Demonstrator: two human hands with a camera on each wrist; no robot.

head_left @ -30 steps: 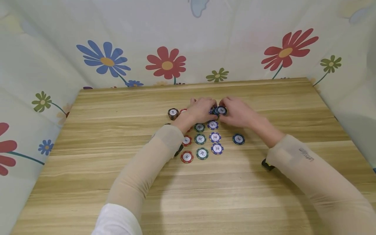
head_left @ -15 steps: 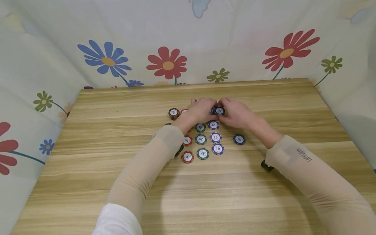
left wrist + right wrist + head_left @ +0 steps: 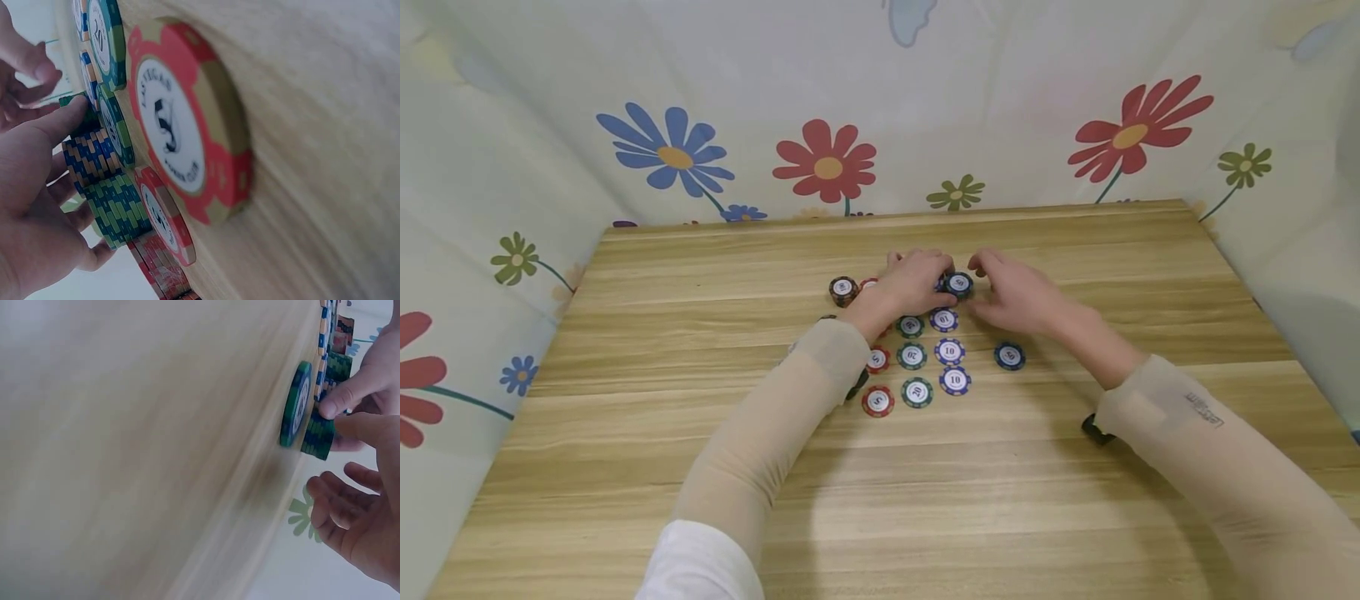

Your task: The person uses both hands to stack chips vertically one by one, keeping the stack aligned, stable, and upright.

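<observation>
My left hand (image 3: 916, 282) curls around the back row of poker chip stacks. Its thumb presses the near side of the dark blue-green stack of 50 chips (image 3: 958, 285), with the fingers behind. In the left wrist view those fingers also lie behind a blue-and-orange stack (image 3: 92, 159) and a green stack (image 3: 117, 209). Just right of the 50 stack is my right hand (image 3: 1018, 293), fingers loosely bent and spread, holding nothing. In the right wrist view its thumb overlaps the stack's upper part. Part of the row is hidden under my left hand.
Loose chips lie in columns on the wooden table (image 3: 1000, 483): red 5s (image 3: 877, 401), green 20s (image 3: 912, 356) and blue 10s (image 3: 950, 351). A single 50 chip (image 3: 1010, 356) lies to their right. A black chip stack (image 3: 843, 290) ends the back row at left.
The right hand pushed the upper chips of the 50 stack left into line, then let go and moved slightly right. The left hand has stayed in place.
</observation>
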